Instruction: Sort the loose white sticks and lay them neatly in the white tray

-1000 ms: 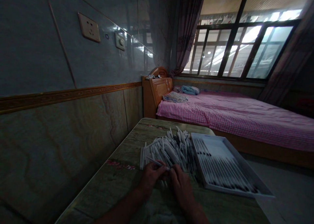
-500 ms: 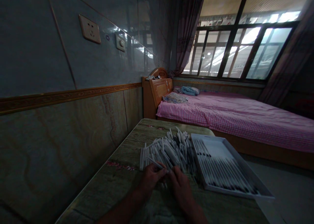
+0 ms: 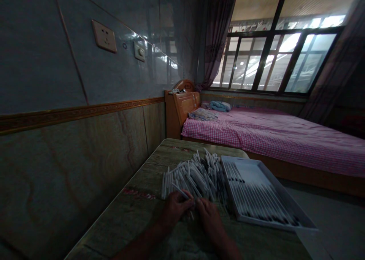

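Note:
My left hand [image 3: 174, 210] is closed around a slim white pen [image 3: 179, 189], whose far end sticks out up and to the left. Close beside it, my right hand [image 3: 210, 213] has its thumb and fingers pinched together at the pen's near end; what lies between them is too small and dark to tell. Beyond both hands spreads a loose pile of white pen tubes [image 3: 196, 174], with some dark pieces along its right side. A shallow white tray [image 3: 252, 172] to the right holds rows of white pens with dark ends.
The pile and tray rest on a wood-patterned table [image 3: 137, 218] with a light edge. A tiled wall [image 3: 114, 146] runs along the left. Behind the table stands a bed [image 3: 256, 129] with a pink checked cover, below a window [image 3: 270, 58].
My right hand has shifted slightly down and its fingers have curled in more. The left hand keeps its hold on the pen, almost in the same place.

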